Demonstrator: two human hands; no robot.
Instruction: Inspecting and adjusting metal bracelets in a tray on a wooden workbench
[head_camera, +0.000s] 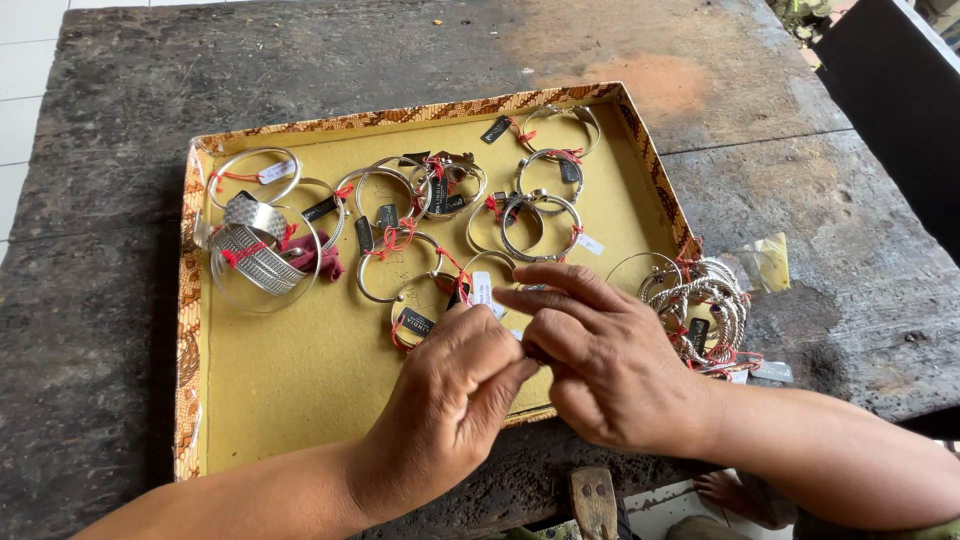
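The left hand (455, 390) and right hand (600, 355) meet over the near edge of the tray (300, 390), fingertips pinched together on a small dark item (535, 352) held between them; it is too hidden to tell what it is. Just beyond the fingers lies a silver bangle (425, 310) with a black tag and red thread, beside a white tag (482, 288). The tray is shallow, yellow-lined with a patterned brown rim, and sits in the middle of the dark, worn wooden counter (120, 120). More silver bangles are scattered across its far half, each tagged with red thread; wide patterned cuffs (258, 258) lie near its left edge. A heap of twisted silver bracelets (705, 310) rests on the counter just off the tray's right edge, beside a clear plastic bag (765, 262).
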